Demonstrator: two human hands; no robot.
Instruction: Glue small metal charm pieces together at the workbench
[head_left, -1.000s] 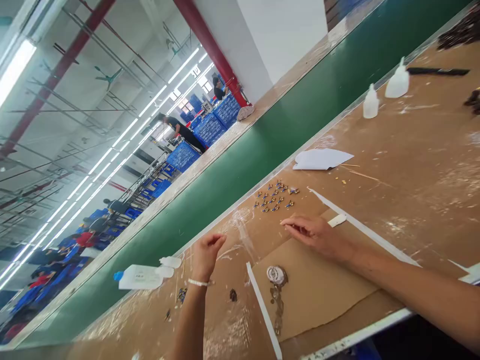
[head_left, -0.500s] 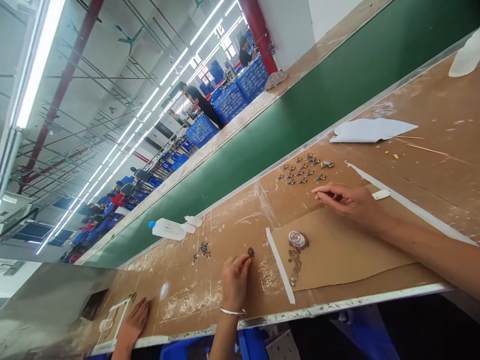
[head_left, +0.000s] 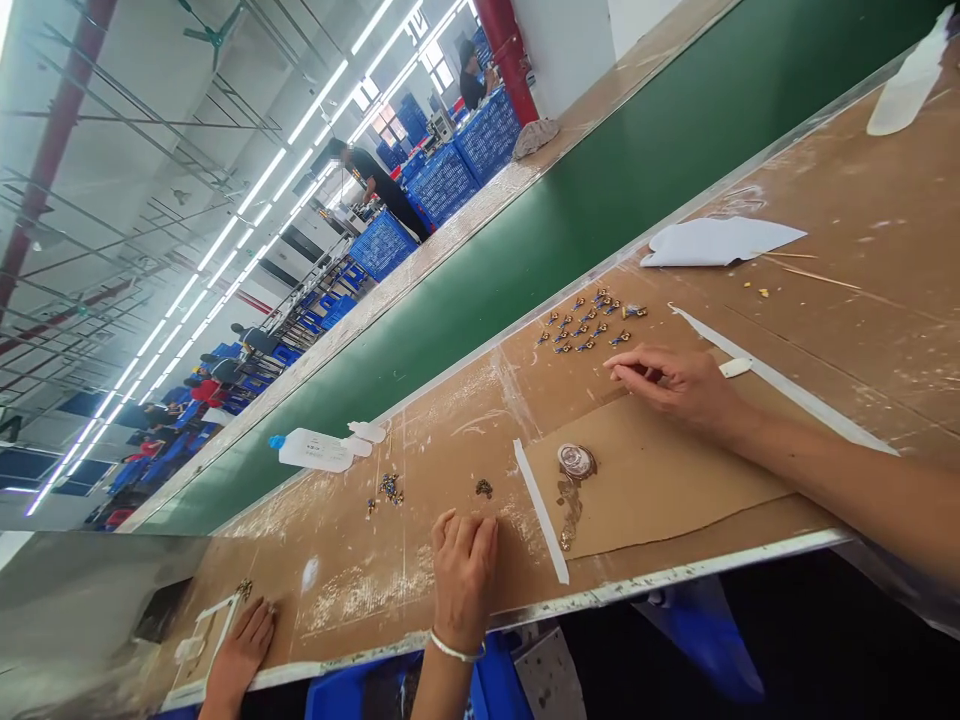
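My left hand (head_left: 459, 575), with a pale bangle at the wrist, rests on the brown tabletop. Its fingers are loosely bent, slightly apart, and no object shows in them. Just beyond its fingertips lies a little heap of dark small parts (head_left: 484, 488). My right hand (head_left: 667, 380) hovers above the top edge of a cardboard sheet (head_left: 675, 480), thumb and forefinger pinched together. Whatever is in that pinch is too small to make out. Beyond it several small blue-and-gold pieces (head_left: 581, 328) are spread out. A small round dish (head_left: 576, 460) stands on the cardboard above a brown smear (head_left: 570, 515).
A white bottle with blue cap (head_left: 315, 450) lies left, near more small pieces (head_left: 388, 488). Another person's hand (head_left: 241, 645) rests far left. White paper (head_left: 720, 242), thin sticks (head_left: 817, 272) and a translucent bottle (head_left: 907, 85) are right. A green strip (head_left: 600, 210) runs behind.
My left hand has drawn back from the dark heap and its fingers have loosened from a pinch. My right hand stays pinched in about the same place. The view has shifted slightly.
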